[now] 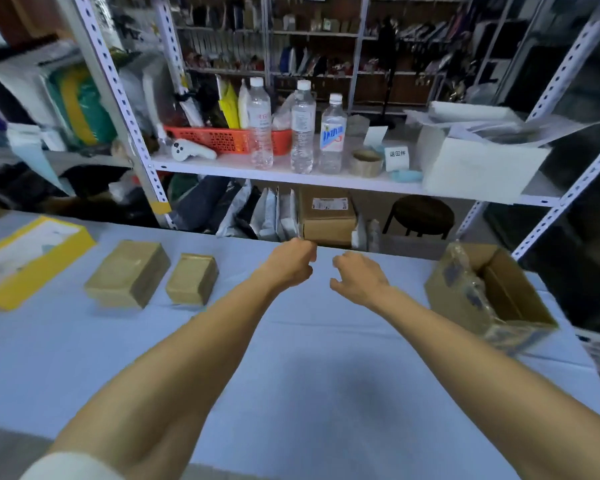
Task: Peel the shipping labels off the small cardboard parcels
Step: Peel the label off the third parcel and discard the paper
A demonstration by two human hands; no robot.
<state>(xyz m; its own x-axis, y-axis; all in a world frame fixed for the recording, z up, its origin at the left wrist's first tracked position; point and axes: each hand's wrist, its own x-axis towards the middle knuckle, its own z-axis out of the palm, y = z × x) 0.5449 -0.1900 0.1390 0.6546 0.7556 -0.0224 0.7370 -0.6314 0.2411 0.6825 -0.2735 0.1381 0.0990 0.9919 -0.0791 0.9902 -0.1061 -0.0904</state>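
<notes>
Perforated metal shelving fills the storeroom behind a table (309, 341) spread with pale blue cloth. On the shelf (243, 169) stand three clear water bottles (302, 128); one has a blue-lettered label, too blurred to read. Beside a roll of tape (365, 162), a white card (397, 157) reads "退回件". Under the shelf sits a brown carton (328, 216) with a white shipping label (329, 203), its print too small to make out. Two small cardboard parcels (129, 273) (192, 278) lie side by side on the left of the table, between a yellow box (28, 261) and the outstretched arms. The left hand (290, 263) is curled into a fist near the far edge with nothing visible in it. The right hand (359, 277), just beside it, has loosely bent fingers and holds nothing. At right is an open carton (510, 292) draped in clear plastic.
</notes>
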